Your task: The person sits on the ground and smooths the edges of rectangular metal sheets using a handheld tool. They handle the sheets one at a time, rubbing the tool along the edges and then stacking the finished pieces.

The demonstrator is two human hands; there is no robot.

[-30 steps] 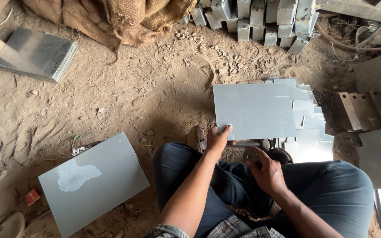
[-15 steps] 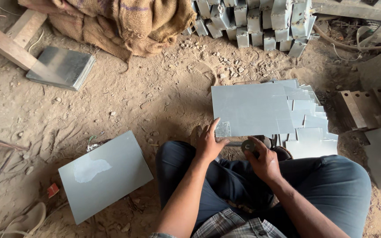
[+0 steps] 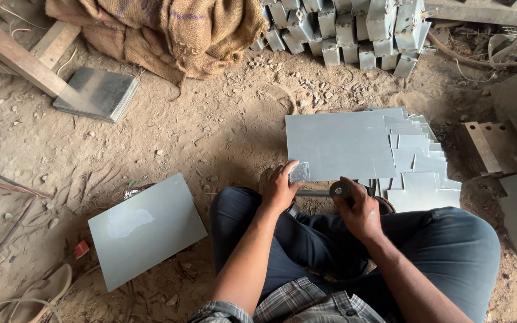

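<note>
Lying under both hands [image 3: 318, 200], the top metal sheet [image 3: 336, 143] extends forward.

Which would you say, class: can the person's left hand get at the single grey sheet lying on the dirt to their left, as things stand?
Probably yes. The left hand grips a corner of the top sheet, but only bare dirt lies between it and the single grey sheet, with nothing resting on top.
</note>
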